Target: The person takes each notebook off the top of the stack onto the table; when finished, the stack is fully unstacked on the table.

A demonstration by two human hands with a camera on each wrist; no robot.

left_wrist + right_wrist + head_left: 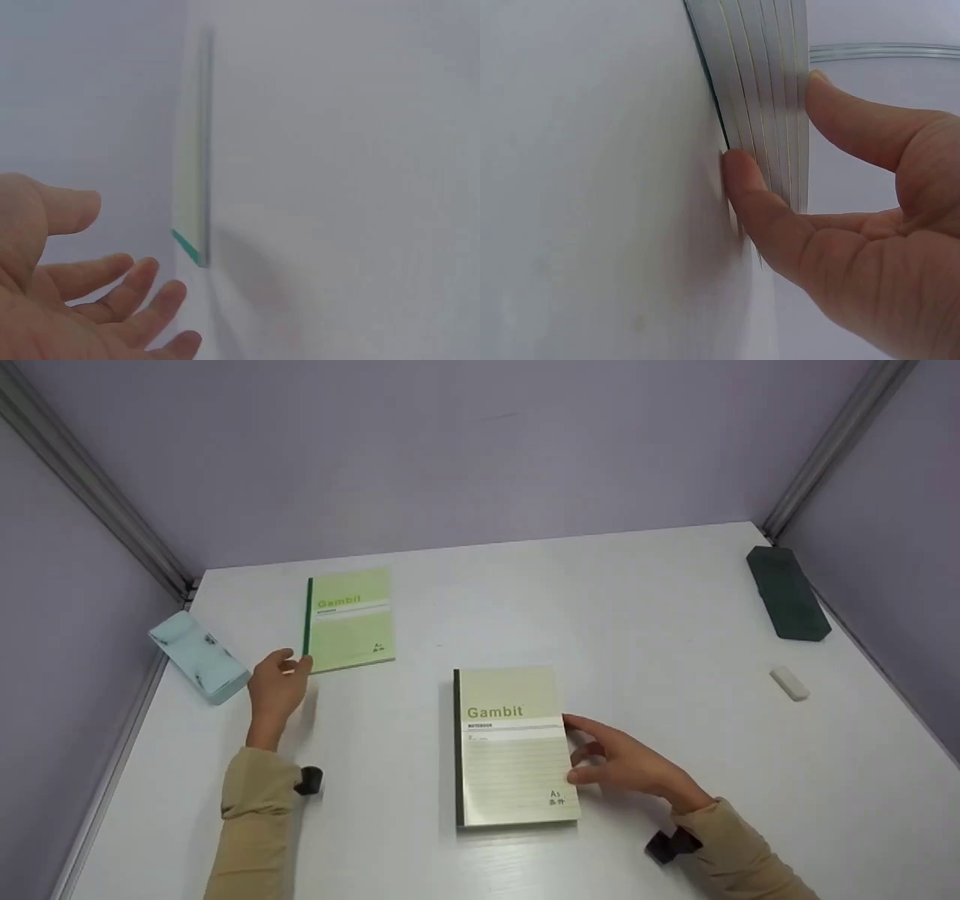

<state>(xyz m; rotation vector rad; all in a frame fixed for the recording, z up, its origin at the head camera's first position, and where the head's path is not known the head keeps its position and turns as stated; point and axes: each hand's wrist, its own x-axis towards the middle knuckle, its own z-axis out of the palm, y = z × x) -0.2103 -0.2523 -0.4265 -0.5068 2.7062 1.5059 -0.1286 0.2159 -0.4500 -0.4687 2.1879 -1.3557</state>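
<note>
A stack of several notebooks, pale green with a dark spine, lies at the front middle of the table. My right hand holds the stack by its right edge. In the right wrist view the thumb is at the top cover, while a fingertip meets the layered page edges near the bottom. Farther back on the left lies a brighter green notebook. My left hand hovers by its near left corner, fingers loosely bent and holding nothing. The left wrist view shows a gap between those fingers and the notebook's green-ended side.
A light blue case sits at the table's left edge, just beyond my left hand. Over on the right are a dark green case and a white eraser. Grey-purple panels enclose the white table at back and sides.
</note>
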